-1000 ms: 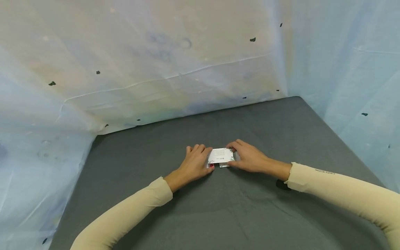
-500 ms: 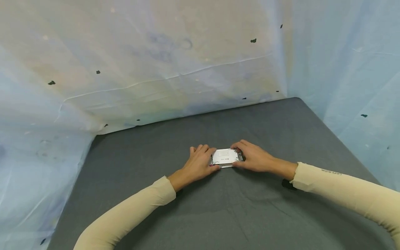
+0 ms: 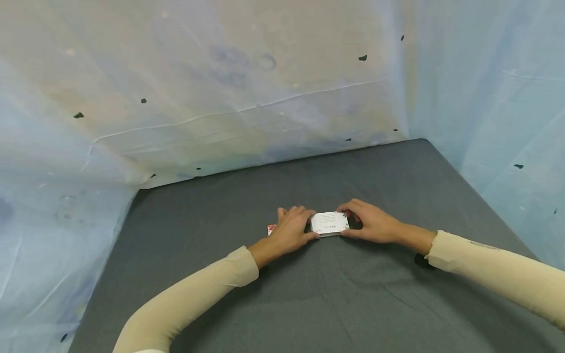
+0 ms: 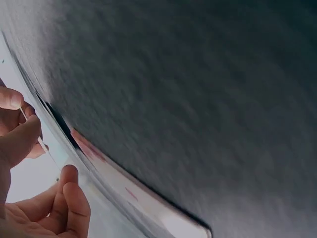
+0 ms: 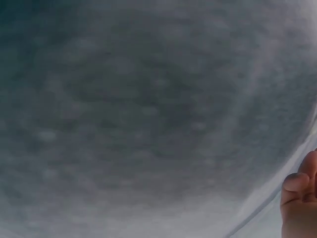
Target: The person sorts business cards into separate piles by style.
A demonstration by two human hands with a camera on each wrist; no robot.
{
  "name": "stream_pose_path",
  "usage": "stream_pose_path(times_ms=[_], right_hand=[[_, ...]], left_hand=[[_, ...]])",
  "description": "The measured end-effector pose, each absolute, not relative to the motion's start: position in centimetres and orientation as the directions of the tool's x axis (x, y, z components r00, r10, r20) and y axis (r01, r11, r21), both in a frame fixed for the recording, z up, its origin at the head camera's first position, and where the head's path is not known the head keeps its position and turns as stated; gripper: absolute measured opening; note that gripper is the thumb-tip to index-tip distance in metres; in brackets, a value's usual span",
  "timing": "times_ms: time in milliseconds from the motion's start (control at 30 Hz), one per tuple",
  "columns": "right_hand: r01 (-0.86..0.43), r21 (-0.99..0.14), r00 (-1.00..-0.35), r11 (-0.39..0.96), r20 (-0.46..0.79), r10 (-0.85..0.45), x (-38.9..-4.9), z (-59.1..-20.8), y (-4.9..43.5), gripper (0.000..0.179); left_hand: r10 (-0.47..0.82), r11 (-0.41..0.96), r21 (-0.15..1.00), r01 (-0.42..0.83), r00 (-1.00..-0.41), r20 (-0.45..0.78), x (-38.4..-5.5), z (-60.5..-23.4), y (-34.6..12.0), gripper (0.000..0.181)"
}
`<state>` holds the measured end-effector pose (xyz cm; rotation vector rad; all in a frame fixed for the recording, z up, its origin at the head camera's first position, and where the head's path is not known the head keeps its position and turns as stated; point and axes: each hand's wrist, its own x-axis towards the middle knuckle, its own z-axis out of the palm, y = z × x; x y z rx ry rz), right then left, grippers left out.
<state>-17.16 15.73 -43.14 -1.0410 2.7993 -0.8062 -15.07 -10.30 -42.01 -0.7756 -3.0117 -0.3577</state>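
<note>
A small white card with printed lines and dark leafy corners is held over the dark grey surface between both hands. My left hand holds its left end, thumb at the near corner and forefinger at the far corner. On the opposite end, my right hand pinches it between thumb and fingers. A second pale edge shows just below the card's near side. Edge-on in the left wrist view, the card looks thin. A red-and-white card lies partly hidden beyond the left hand; the left wrist view shows a flat red-marked card.
A dark grey cloth-covered surface spreads under both arms. Pale patterned fabric walls with small dark spots rise at the back and both sides. A dark object shows under the right wrist.
Both hands have shifted right together with the white card. The red-and-white card now shows left of the left hand, and the gap under the white card has narrowed.
</note>
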Motion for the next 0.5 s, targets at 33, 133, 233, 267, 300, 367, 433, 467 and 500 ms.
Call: stream_pose_path(times_ms=[33, 133, 233, 267, 300, 367, 433, 467, 500], right_hand=[[-0.6, -0.484, -0.77, 0.637, 0.131, -0.625, -17.2, -43.2, 15.9, 0.055], [-0.612, -0.475, -0.761, 0.632, 0.14, -0.633, -17.2, -43.5, 16.3, 0.054], [-0.619, -0.468, -0.759, 0.63, 0.152, -0.633, -17.2, -43.8, 16.6, 0.055], [-0.621, -0.468, -0.758, 0.629, 0.155, -0.633, -17.2, -43.9, 16.7, 0.054], [-0.621, -0.47, -0.758, 0.627, 0.157, -0.633, -17.3, -44.0, 16.8, 0.054], [-0.619, -0.479, -0.756, 0.622, 0.152, -0.636, -17.3, -44.2, 16.8, 0.054], [-0.615, -0.496, -0.755, 0.613, 0.149, -0.638, -17.4, -44.3, 16.9, 0.054], [-0.612, -0.504, -0.757, 0.61, 0.148, -0.636, -17.5, -44.4, 16.9, 0.053], [-0.608, -0.513, -0.758, 0.606, 0.151, -0.634, -17.5, -44.5, 17.0, 0.053]], left_hand=[[0.47, 0.852, 0.23, 0.471, -0.88, 0.061, -15.1, -42.1, -10.2, 0.06], [0.459, 0.856, 0.239, 0.458, -0.887, 0.054, -15.0, -42.2, -9.9, 0.059], [0.456, 0.864, 0.211, 0.458, -0.888, 0.06, -15.0, -42.2, -9.7, 0.059], [0.455, 0.867, 0.194, 0.458, -0.888, 0.063, -15.0, -42.3, -9.6, 0.06], [0.455, 0.87, 0.181, 0.459, -0.888, 0.066, -15.0, -42.3, -9.5, 0.06], [0.449, 0.876, 0.16, 0.454, -0.891, 0.066, -15.0, -42.4, -9.4, 0.059], [0.443, 0.882, 0.146, 0.447, -0.894, 0.064, -14.9, -42.4, -9.4, 0.058], [0.44, 0.884, 0.142, 0.445, -0.895, 0.066, -14.9, -42.4, -9.3, 0.057], [0.436, 0.886, 0.142, 0.442, -0.897, 0.069, -14.9, -42.4, -9.3, 0.056]])
